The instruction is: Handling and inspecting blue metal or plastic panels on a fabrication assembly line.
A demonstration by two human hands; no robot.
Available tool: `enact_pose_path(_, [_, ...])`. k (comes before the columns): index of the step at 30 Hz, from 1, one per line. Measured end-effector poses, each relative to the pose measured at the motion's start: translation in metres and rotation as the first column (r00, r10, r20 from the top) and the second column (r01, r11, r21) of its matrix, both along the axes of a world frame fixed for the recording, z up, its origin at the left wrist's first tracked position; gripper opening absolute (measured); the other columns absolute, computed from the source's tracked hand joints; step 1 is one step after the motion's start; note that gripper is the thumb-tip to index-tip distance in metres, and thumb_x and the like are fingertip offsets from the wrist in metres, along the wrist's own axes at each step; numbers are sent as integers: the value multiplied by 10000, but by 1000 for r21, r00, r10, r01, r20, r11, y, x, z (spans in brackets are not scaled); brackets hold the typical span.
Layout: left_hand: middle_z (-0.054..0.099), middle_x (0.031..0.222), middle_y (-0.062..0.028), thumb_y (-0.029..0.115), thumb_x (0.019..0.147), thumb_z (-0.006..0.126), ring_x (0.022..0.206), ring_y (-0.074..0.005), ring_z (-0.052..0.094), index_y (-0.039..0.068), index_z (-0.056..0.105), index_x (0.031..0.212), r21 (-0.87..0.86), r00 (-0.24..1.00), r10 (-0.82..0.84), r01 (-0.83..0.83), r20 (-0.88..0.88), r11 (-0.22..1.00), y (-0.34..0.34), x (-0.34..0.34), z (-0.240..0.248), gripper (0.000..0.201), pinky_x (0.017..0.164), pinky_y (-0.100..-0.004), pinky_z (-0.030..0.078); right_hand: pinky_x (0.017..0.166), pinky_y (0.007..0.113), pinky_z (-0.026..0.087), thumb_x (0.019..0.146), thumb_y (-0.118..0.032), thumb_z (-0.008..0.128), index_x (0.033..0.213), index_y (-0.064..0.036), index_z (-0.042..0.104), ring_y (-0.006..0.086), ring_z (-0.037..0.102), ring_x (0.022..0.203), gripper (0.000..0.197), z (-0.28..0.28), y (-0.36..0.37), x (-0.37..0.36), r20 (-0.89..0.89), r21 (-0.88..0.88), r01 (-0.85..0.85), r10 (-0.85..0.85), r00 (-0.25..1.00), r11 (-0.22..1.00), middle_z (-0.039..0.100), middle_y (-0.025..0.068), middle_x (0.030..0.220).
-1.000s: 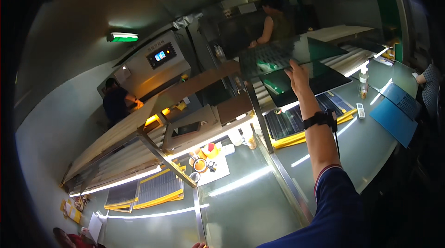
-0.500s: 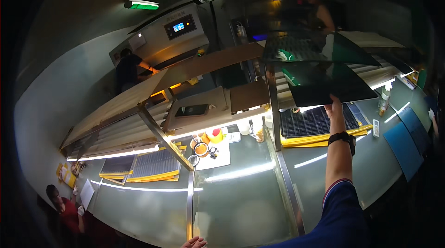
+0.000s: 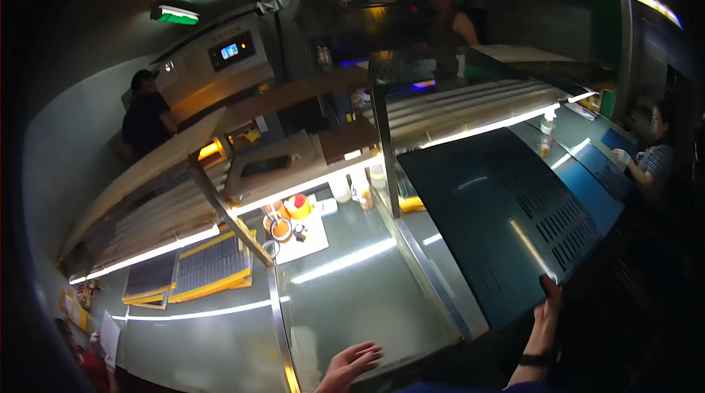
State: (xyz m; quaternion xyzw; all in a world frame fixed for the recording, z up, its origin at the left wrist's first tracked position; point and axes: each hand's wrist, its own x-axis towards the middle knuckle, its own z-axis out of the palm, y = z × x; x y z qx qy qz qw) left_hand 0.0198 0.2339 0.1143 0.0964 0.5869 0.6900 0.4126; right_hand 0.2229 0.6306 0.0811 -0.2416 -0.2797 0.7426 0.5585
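A large, thin dark blue-green panel (image 3: pixel 470 224) with rows of dark bar marks on its right part is tilted over the right side of the table. My right hand (image 3: pixel 547 300) grips its near edge, thumb on top and fingers hidden underneath. A dark band circles that wrist. My left hand (image 3: pixel 352 365) is over the table's near edge, fingers stretched out and holding nothing. The glass-topped table (image 3: pixel 345 312), lit from strips under the shelf, lies beneath.
A metal-framed shelf (image 3: pixel 385 151) crosses the table, with a phone (image 3: pixel 266 165) on it. Yellow-edged panels (image 3: pixel 209 272) lie left; cups of orange paste (image 3: pixel 281 228) stand mid-table. Blue sheets (image 3: pixel 587 186) lie right, near a gloved co-worker (image 3: pixel 653 158). A spray bottle (image 3: pixel 547 129) stands behind.
The dark panel has come off the shelf, down and toward me, in my right hand. My left hand has risen further into view. The view has swung to the right.
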Motion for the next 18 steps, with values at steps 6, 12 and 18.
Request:
enact_pose_path(6, [235,1453,-187,340,930,500,1323,-293,303,13,118,1418,484,621,-606,382,496,787,12,49,-39,700,1066,-434,320,809,323,501,830,-64,573,1078,68,561,233,613,882,281,-36,-153,96,145,-24,-42,45,988,999,611,125,1013])
enact_pose_path(12, [584,1116,-70,257,896,573,983,-180,595,74,461,1222,432,687,-472,247,553,867,-41,55,-61,390,809,-324,514,879,370,472,812,-36,565,1173,47,516,256,580,969,374,-43,-282,53,373,-134,-182,220,901,974,578,131,1090])
enact_pose_path(18, [628,890,14,100,845,628,714,-43,580,76,562,1103,226,935,-49,-34,350,974,-150,34,-65,268,528,-162,417,788,356,533,866,-140,622,1085,-18,566,214,615,874,257,-43,-364,-3,257,-448,-411,554,792,794,619,91,1014])
